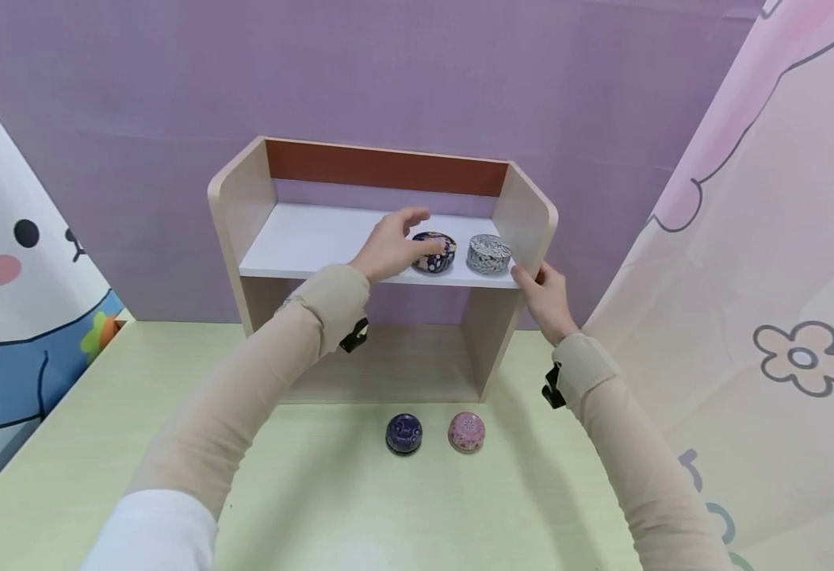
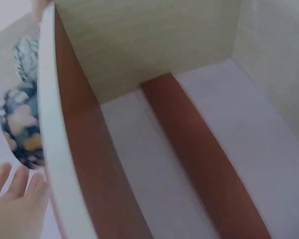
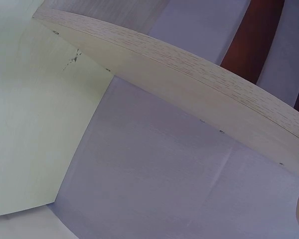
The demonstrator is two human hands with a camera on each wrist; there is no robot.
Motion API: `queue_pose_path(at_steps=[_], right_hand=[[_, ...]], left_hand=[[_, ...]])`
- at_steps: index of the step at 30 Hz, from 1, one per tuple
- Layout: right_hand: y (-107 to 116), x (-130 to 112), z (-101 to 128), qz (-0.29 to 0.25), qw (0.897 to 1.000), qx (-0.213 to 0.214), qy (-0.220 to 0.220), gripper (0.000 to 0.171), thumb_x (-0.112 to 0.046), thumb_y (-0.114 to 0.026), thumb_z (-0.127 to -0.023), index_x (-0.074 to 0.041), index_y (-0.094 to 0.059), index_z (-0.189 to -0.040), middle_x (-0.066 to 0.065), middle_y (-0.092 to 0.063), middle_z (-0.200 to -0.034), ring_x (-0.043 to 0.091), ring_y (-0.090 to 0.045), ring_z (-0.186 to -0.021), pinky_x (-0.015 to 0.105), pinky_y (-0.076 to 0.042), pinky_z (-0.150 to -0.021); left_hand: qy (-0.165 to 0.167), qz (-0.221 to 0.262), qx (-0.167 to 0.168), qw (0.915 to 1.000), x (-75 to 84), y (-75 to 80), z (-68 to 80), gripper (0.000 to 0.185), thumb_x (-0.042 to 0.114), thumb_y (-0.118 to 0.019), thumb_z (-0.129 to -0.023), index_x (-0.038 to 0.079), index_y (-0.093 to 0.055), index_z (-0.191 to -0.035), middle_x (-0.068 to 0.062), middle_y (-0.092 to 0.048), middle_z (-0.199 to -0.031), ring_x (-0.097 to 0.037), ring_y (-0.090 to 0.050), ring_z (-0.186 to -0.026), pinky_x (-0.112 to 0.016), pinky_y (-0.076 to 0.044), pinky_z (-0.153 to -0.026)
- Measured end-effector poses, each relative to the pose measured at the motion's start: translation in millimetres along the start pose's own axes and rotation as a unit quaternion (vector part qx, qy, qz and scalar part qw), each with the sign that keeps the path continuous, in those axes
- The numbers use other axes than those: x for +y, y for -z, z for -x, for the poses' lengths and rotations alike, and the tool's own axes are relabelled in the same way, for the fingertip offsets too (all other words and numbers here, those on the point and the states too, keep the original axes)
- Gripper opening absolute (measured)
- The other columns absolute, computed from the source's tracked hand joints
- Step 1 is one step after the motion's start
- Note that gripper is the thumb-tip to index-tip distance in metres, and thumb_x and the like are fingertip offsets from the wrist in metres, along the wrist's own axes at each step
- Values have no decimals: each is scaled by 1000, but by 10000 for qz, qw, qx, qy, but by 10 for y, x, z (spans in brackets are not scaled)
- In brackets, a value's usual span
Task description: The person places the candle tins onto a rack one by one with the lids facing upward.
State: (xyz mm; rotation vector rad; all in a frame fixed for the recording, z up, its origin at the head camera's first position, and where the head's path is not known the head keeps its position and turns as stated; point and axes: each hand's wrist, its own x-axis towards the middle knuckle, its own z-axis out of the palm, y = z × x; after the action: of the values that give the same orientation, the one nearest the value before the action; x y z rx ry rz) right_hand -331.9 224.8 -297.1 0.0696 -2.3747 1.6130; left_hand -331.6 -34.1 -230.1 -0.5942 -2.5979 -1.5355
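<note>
On the white upper board of a small wooden shelf [image 1: 303,238] sit two round tins. One is a dark floral tin [image 1: 434,258]; to its right is a black-and-white patterned tin [image 1: 489,255]. My left hand [image 1: 392,244] is at the floral tin, its thumb across the front and its fingers spread. The left wrist view shows the fingers [image 2: 19,184] fairly straight beside that floral tin [image 2: 23,124]; whether they touch it I cannot tell. With thumb inside and fingers outside, my right hand [image 1: 547,300] grips the front edge of the shelf's right side panel [image 1: 527,218].
On the pale table [image 1: 360,515] before the shelf stand a dark purple tin [image 1: 404,434] and a pink tin [image 1: 466,432]. A purple cloth [image 1: 388,71] hangs behind, with printed curtains [image 1: 759,262] at the sides. The shelf's lower compartment [image 1: 395,357] faces me.
</note>
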Motion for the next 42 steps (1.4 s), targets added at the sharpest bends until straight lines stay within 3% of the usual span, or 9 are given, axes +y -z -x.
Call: queue_pose_path(at_steps=[5, 12, 19, 28, 34, 42], right_hand=[[0, 9, -16, 31, 10000, -14, 4, 49, -34, -52, -91, -5, -48, -131, 14, -53, -127, 20, -49, -109, 38, -41, -98], [7, 5, -24, 67, 10000, -14, -2, 50, -34, -52, -91, -5, -47, -131, 15, -52, -128, 20, -49, -110, 38, -41, -98], [-5, -16, -17, 18, 10000, -46, -20, 50, -34, -53, -91, -5, -48, -131, 15, -52, -129, 20, -49, -110, 39, -41, -99], [-22, -28, -10, 47, 10000, -2, 21, 48, -32, -52, -91, -5, -49, -130, 15, -54, -126, 20, -50, -108, 37, -42, -96], [-15, -18, -13, 62, 10000, -23, 3, 49, -34, -52, -91, -4, -49, -129, 16, -54, -125, 19, -50, -106, 36, -43, -95], [-20, -24, 3, 39, 10000, -24, 36, 47, -33, -52, -91, -3, -50, -128, 16, -54, -125, 19, -50, -106, 36, -43, -95]], left_hand=[[-538, 62, 446, 9975, 85, -17, 89, 45, 24, -59, -89, 12, -48, -131, -2, -50, -134, -15, -41, -128, -23, -31, -108], [-981, -30, 440, 9942, 102, -48, 190, 37, 22, -58, -90, 10, -53, -124, -3, -56, -126, -14, -47, -123, -21, -34, -105], [-1557, -268, 406, 9866, 52, -80, 390, 36, 18, -59, -89, 7, -55, -123, -4, -58, -123, -15, -52, -117, -25, -40, -101], [-2069, -1078, -57, 9724, -90, -144, 660, 36, 17, -59, -89, 5, -55, -123, -6, -57, -123, -20, -51, -116, -32, -41, -101], [-2009, -1640, -470, 9646, -206, -223, 803, 37, 20, -59, -89, 11, -54, -125, -3, -54, -129, -19, -45, -124, -36, -33, -108], [-1957, -1971, -1030, 9551, -339, -326, 983, 35, 21, -59, -89, 11, -55, -123, -1, -57, -122, -17, -52, -117, -33, -41, -101]])
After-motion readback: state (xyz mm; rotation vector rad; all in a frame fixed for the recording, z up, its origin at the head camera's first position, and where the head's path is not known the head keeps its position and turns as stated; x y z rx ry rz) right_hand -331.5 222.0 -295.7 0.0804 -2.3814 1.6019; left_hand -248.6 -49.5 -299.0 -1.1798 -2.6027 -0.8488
